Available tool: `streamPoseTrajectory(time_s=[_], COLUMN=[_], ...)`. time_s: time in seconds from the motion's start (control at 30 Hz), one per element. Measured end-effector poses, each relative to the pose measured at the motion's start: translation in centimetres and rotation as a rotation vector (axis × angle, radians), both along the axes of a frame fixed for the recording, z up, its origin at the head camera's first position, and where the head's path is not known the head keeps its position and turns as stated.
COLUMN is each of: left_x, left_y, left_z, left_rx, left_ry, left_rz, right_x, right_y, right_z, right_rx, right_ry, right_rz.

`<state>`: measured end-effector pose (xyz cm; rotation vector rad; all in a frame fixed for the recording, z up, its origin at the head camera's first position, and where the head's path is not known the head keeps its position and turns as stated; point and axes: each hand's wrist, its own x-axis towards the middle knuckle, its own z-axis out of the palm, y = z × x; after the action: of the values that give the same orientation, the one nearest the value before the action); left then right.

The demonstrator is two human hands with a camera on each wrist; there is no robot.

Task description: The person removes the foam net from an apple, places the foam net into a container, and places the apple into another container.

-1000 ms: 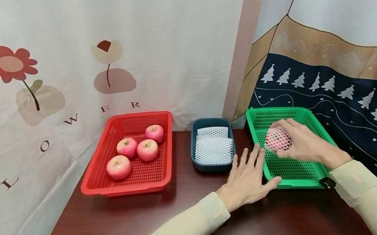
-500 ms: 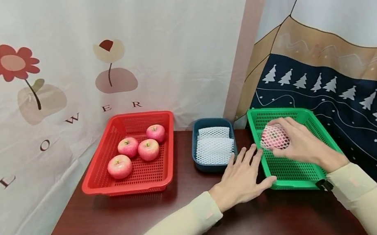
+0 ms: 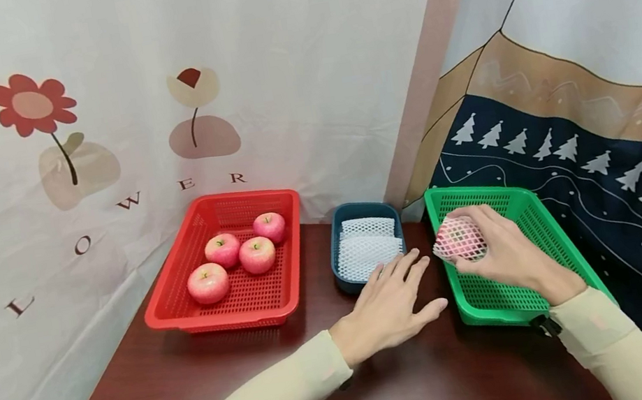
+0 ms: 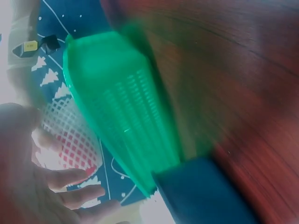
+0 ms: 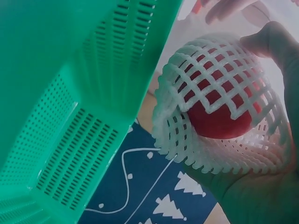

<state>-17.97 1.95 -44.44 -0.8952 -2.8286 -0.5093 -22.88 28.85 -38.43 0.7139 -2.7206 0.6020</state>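
My right hand (image 3: 505,254) grips an apple in a white foam net (image 3: 459,239), held over the left rim of the green basket (image 3: 494,321). In the right wrist view the red apple (image 5: 222,122) shows through the open end of its net (image 5: 205,70), thumb and fingers around it. My left hand (image 3: 380,307) hovers over the table left of the green basket, fingers spread and holding nothing. Its fingertips reach toward the wrapped apple and overlap the edge of the dark blue tray (image 3: 341,281) in the head view.
Several bare apples (image 3: 208,283) lie in the red basket (image 3: 229,320) at the left. White foam nets (image 3: 369,248) fill the blue tray between the baskets. Printed curtains (image 3: 309,89) hang behind the brown table (image 3: 201,397).
My right hand has lifted the netted apple leftward from inside the green basket to over its rim. My left hand has drawn back left, off the basket's edge.
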Motion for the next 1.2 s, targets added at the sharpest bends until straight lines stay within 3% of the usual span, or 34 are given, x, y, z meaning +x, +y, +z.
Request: streamPoseTrajectory(time_s=[0.2,0.47,1.2], left_x=[0.1,0.2,0.9], left_y=[-1.5,-3.8,-9.2], left_z=[0.3,0.7,0.1], left_rx=[0.028,0.099,0.146], left_ry=[0.052,0.029,0.1], left_rz=[-0.01,-0.007,0.046], right_x=[0.3,0.7,2.3], right_y=[-0.7,-2.0,-5.6], right_z=[-0.1,-0.3,-1.7], right_rx=[-0.014,-0.035,-0.099], right_ry=[0.026,0.008,-0.028], right_rz=[0.009,0.038,0.149])
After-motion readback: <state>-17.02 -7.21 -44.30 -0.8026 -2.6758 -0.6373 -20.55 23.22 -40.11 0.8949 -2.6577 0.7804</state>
